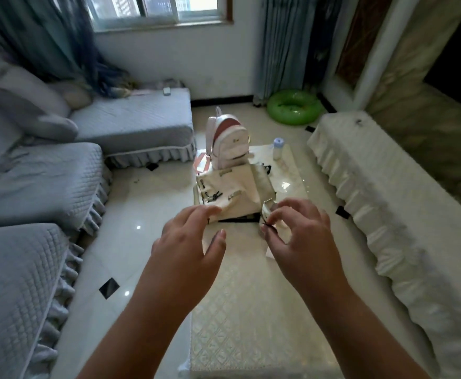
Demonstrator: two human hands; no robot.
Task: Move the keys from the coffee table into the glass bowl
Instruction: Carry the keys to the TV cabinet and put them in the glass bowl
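Note:
My right hand [297, 236] hovers over the coffee table [251, 310], thumb and forefinger pinched on a small dark thing that looks like the keys [268, 227]. Right under those fingers is a pale, shiny curved object [267, 212]. I cannot tell whether it is the rim of the glass bowl. My left hand [188, 250] floats beside it with fingers spread and nothing in it, its fingertips near the front edge of a white bag [232, 192]. Small dark key-like pieces [213, 196] lie on that bag.
A pink and white backpack [228, 143] stands behind the white bag, and a bottle with a blue cap [278, 149] is at the far right of the table. A grey sofa [32, 187] runs along the left, a white covered bench [387, 201] along the right.

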